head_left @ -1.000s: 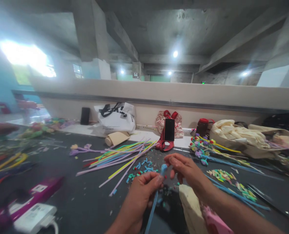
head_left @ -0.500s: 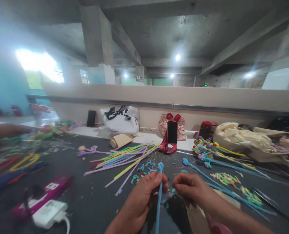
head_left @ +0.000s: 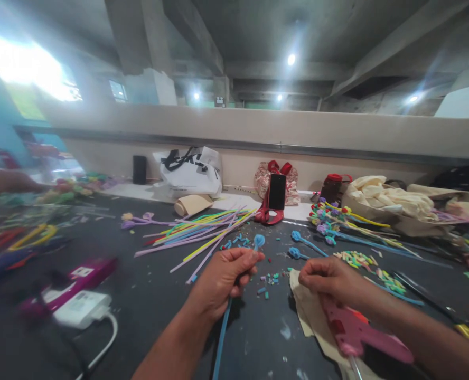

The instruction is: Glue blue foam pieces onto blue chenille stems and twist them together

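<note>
My left hand [head_left: 226, 277] is closed in a pinch on a blue pipe cleaner [head_left: 259, 241]. Its curled knob sticks up past the fingertips and the stem hangs down below the hand. My right hand [head_left: 329, 275], fingers pressed together, hovers over a beige cloth [head_left: 300, 298] and the nozzle end of a pink glue gun [head_left: 357, 332]. Whatever those fingers hold, if anything, is hidden. Two more blue pipe cleaners with knobbed heads [head_left: 296, 235] lie just beyond the right hand. Small blue and green cut bits [head_left: 274, 277] are scattered between the hands.
Long coloured pipe cleaners [head_left: 203, 232] lie left of centre. Finished-looking bunches [head_left: 329, 219], pale cut pieces [head_left: 355, 258] and scissors [head_left: 428, 298] are at right. A phone [head_left: 277, 191] leans at the back. A white charger [head_left: 84, 309] and purple power strip [head_left: 76, 279] sit left.
My right hand has moved right, away from the left hand, to above the glue gun. My left hand, still pinching the blue pipe cleaner, has shifted left. The view has tilted down.
</note>
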Tool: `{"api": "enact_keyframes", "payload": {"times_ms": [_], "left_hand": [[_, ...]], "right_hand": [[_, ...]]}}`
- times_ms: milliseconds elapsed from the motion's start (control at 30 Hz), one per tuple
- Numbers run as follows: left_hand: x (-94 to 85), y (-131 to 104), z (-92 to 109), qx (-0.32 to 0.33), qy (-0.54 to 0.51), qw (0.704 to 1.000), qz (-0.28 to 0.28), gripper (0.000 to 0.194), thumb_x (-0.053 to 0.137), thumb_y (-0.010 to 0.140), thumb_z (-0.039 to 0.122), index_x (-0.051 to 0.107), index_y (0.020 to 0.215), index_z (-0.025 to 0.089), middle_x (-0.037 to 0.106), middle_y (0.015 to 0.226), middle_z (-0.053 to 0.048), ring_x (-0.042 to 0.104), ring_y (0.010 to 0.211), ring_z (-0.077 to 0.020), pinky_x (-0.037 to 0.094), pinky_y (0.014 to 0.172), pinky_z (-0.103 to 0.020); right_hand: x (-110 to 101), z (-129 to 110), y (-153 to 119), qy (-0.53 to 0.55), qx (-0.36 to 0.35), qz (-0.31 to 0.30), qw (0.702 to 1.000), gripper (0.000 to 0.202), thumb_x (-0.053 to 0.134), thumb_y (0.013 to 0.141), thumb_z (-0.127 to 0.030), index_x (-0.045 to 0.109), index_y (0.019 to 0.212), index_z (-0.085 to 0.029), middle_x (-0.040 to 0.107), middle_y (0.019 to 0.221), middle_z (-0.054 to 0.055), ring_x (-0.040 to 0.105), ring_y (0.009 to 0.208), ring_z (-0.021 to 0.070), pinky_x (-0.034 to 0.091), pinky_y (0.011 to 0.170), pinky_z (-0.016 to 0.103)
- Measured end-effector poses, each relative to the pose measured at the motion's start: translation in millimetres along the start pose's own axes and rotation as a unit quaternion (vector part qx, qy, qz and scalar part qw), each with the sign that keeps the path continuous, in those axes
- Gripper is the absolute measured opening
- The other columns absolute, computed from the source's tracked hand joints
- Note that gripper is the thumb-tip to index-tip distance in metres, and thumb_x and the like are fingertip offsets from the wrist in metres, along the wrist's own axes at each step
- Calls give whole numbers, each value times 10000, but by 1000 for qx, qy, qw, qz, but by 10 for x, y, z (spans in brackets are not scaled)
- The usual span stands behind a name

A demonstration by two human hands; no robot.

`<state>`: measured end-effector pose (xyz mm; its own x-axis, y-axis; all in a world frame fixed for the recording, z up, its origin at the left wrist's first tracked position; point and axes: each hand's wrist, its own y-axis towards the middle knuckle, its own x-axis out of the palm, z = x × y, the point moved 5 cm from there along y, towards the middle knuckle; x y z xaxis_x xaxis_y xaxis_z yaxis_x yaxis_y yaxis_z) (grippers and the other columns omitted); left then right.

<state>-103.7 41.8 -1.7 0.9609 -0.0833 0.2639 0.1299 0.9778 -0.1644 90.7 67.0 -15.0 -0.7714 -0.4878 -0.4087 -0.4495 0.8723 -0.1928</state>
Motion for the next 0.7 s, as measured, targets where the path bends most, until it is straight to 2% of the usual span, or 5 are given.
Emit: {"api": "enact_keyframes", "payload": {"times_ms": [167, 300, 533, 633, 700], "left_hand": [[-5, -5, 40, 51, 10, 999, 15, 275, 584, 658, 376, 637, 757, 126, 519, 590, 11, 360, 413, -10, 215, 321, -113], [-69, 1, 79, 49, 6, 998, 41, 260, 549, 686, 378, 608, 738, 130, 473, 561, 40, 259, 357, 14, 131, 313, -113], [-108, -4, 139, 60, -11, 997, 55, 253, 544, 685, 377, 590, 725, 132, 460, 555, 53, 241, 337, 18, 111, 313, -124], [-65, 5, 93, 56, -6, 998, 42, 247, 550, 680, 373, 596, 725, 134, 464, 543, 54, 252, 335, 17, 122, 313, -125], [-43, 13, 53, 51, -8, 998, 33, 246, 553, 679, 370, 600, 727, 133, 462, 539, 53, 257, 336, 17, 117, 312, -123]], "right_hand": [[147, -90, 47, -151, -88, -3, 985, 102, 516, 700, -221, 597, 655, -180, 511, 511, -39, 444, 447, 87, 309, 421, 182], [281, -230, 113, -274, -154, 4, 949, 113, 538, 688, -204, 640, 738, -198, 609, 640, -7, 531, 566, 123, 361, 510, 197], [591, -414, 306, -412, -240, -13, 879, 136, 512, 715, -173, 645, 739, -189, 638, 710, 33, 578, 659, 151, 372, 584, 214], [719, -429, 391, -491, -240, -23, 837, 117, 526, 707, -196, 638, 736, -173, 645, 724, 72, 582, 622, 175, 353, 530, 231], [759, -432, 439, -518, -227, -25, 824, 107, 523, 704, -184, 625, 706, -152, 644, 668, 85, 573, 559, 167, 332, 491, 229]]}}
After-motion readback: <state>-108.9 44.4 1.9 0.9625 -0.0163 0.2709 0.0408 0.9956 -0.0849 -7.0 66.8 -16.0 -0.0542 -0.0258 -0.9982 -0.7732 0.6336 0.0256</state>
